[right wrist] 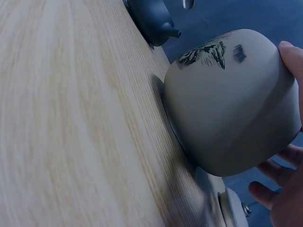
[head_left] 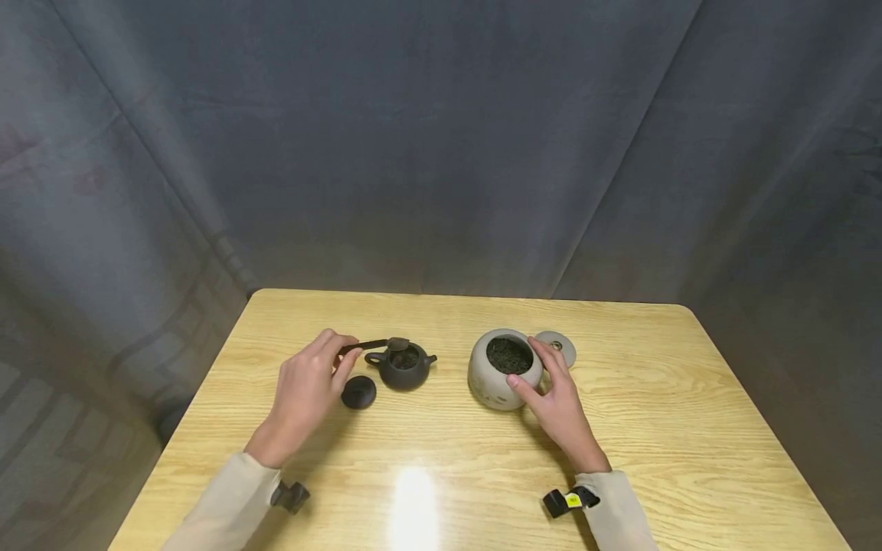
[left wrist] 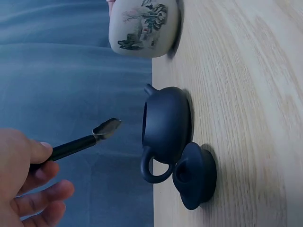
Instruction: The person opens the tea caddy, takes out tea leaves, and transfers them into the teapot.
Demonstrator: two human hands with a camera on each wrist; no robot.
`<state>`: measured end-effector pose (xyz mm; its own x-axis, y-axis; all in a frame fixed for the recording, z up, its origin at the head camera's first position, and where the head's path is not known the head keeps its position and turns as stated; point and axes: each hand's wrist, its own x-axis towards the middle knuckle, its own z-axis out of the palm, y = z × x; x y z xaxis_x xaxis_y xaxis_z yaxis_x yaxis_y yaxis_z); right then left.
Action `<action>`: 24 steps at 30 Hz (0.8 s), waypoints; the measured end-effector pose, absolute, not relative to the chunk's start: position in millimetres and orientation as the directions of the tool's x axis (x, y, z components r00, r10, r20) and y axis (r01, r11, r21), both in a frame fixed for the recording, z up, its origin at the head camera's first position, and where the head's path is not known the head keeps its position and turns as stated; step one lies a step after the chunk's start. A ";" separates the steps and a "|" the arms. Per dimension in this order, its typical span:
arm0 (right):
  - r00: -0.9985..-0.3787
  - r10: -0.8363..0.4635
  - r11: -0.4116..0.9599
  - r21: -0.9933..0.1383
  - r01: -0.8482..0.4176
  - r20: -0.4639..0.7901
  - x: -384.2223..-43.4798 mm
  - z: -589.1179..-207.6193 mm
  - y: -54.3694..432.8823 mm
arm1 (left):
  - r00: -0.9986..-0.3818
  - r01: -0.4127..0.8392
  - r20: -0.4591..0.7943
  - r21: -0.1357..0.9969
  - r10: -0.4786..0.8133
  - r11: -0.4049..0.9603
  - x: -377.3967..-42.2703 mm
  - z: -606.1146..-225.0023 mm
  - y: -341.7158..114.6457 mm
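My left hand (head_left: 303, 390) pinches the dark handle of a small tea scoop (left wrist: 75, 145) between thumb and fingers. The scoop's metal bowl is over the open mouth of a black teapot (head_left: 403, 377), inside which some dark leaves show. In the left wrist view the bowl appears bare and tips toward the teapot. My right hand (head_left: 561, 409) grips a round, pale grey jar (head_left: 491, 392) by its right side, thumb at the near rim and fingers round the far side. Dark dry tea leaves (head_left: 508, 355) fill much of the jar. A painted landscape decorates its wall.
The black teapot lid (head_left: 359, 393) lies by the teapot's handle, close to my left hand. Behind the jar, to the right, lies its grey lid (head_left: 566, 342) with a metal knob. A grey curtain (head_left: 413, 153) hangs behind the wooden table (head_left: 654, 428).
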<state>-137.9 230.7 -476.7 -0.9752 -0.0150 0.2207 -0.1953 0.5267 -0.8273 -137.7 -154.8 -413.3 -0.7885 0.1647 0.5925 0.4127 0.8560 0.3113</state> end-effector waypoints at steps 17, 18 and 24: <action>-0.977 -0.019 0.529 -0.827 -0.192 0.214 -137.8 -475.7 230.6 | -0.867 0.245 0.498 0.461 -0.020 0.853 -134.1 -418.7 -181.5; -0.976 -0.019 0.530 -0.826 -0.193 0.216 -137.9 -475.9 230.7 | -0.871 0.233 0.490 0.468 -0.031 0.853 -133.5 -419.2 -184.7; -0.974 -0.019 0.536 -0.820 -0.202 0.228 -138.4 -477.3 231.6 | -0.883 0.155 0.457 0.495 -0.104 0.855 -131.6 -426.1 -204.3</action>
<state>-138.4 231.6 -477.3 -0.9735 -0.0187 0.2279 -0.2022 0.5359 -0.8197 -131.6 -204.3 -426.1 -0.8835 -0.1042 0.4567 0.1552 0.8548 0.4952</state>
